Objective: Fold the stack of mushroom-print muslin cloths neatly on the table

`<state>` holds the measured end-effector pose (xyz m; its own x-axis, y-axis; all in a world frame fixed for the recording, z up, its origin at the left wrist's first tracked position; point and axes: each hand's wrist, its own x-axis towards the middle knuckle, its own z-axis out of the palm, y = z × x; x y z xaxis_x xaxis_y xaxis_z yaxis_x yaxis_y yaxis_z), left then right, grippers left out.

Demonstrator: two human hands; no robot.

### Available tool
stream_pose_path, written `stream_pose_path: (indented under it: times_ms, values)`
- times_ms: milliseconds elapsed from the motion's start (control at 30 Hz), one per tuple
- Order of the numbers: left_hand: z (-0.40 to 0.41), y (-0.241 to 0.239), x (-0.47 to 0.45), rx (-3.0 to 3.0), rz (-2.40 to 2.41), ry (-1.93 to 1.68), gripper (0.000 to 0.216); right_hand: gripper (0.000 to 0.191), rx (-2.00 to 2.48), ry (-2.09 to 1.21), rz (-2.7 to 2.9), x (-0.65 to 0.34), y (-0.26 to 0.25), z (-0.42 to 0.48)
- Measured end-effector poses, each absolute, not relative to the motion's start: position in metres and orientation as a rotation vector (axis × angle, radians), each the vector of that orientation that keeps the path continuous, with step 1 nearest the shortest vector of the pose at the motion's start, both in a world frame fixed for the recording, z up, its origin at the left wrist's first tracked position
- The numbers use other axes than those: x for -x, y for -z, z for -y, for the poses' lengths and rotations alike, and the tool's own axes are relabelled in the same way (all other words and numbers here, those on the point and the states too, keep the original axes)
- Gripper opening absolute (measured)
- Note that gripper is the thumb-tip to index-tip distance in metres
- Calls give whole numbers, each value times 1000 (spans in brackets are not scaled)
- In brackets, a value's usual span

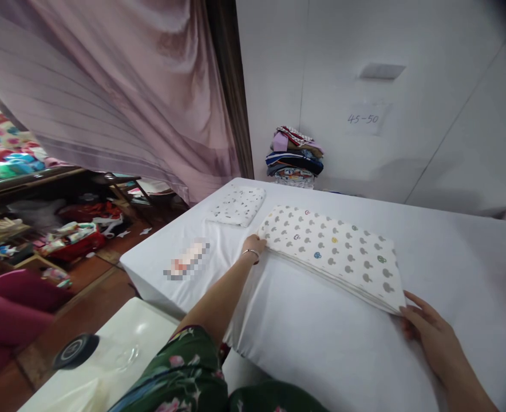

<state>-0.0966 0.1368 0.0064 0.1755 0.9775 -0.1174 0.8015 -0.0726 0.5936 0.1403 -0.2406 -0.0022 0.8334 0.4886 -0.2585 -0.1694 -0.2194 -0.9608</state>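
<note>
A folded white cloth [334, 252] printed with grey and coloured mushroom shapes lies flat on the white-covered table [330, 337]. My left hand [254, 246] grips its far left corner, fingers curled over the edge. At the near right corner my right hand [429, 332] rests with its fingertips pinching the folded layers. A smaller folded white cloth [237, 206] with tiny dots lies behind, to the left.
A stack of folded coloured fabrics [295, 157] stands at the table's back against the white wall. A pink curtain [119, 97] hangs at the left. Below it are a cluttered low shelf [34, 229] and a small white table [119, 355] with a black disc.
</note>
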Motion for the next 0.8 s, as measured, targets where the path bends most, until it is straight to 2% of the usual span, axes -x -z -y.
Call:
stream_pose_path:
  times_ms: [133,200,333,433,500,633,800]
  values:
    - [-132,-19,94,-2243,-1667,-609,39,68,1690,-610,262,-144,9,241]
    - [-128,-23,88,-2557,-1506,-710,45,69,1688,-606,272,-148,15,242]
    - [-129,-18,72,-2880,-1159,-500,51,71,1683,-611,304,-150,20,242]
    - [-140,-6,65,-2739,-1269,-166,62,73,1679,-600,293,-146,16,240]
    - [-148,-1,64,-2658,-1286,-71,63,75,1678,-599,279,-144,12,239]
    - [-160,-5,73,-2528,-1383,-241,50,73,1686,-609,291,-145,12,240]
    - [-174,-20,84,-2274,-1681,-231,53,70,1680,-619,307,-147,20,239]
